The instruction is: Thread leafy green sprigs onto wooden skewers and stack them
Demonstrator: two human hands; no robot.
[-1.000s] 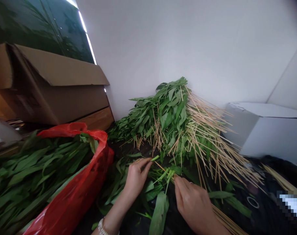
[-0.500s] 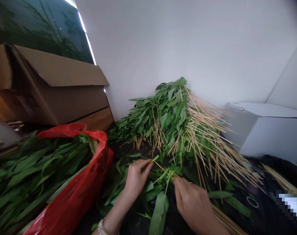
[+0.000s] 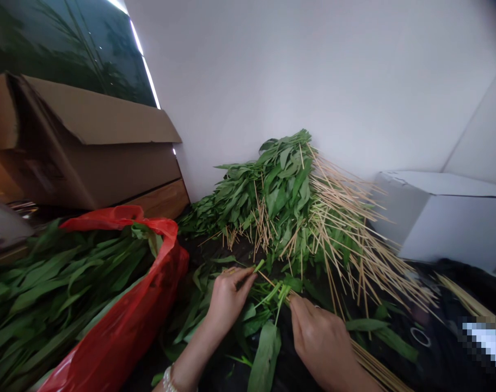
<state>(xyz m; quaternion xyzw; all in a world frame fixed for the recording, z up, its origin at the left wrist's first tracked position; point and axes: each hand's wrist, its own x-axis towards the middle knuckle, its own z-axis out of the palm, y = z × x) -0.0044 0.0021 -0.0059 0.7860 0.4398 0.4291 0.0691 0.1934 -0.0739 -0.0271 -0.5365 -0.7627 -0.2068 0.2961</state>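
My left hand [image 3: 228, 294], with a pearl bracelet at the wrist, pinches a short green stem [image 3: 259, 265] at the tip of a thin wooden stick [image 3: 266, 277]. To its right, my right hand [image 3: 319, 335] is closed around the stick's other end, where several green stems with leaves [image 3: 281, 296] are threaded. One long leaf [image 3: 264, 356] hangs down between the hands. Loose leaves lie beneath. Behind the hands, a large heap of skewered leafy stems [image 3: 288, 174] leans against the wall, its bare sticks [image 3: 354, 228] pointing right.
A red plastic bag [image 3: 149, 305] full of long green leaves stands at the left. Behind it is an open cardboard box [image 3: 121, 169]. A white box [image 3: 447, 218] sits at the right. More sticks [image 3: 378, 365] lie near my right forearm, beyond them a small ring [image 3: 420, 336].
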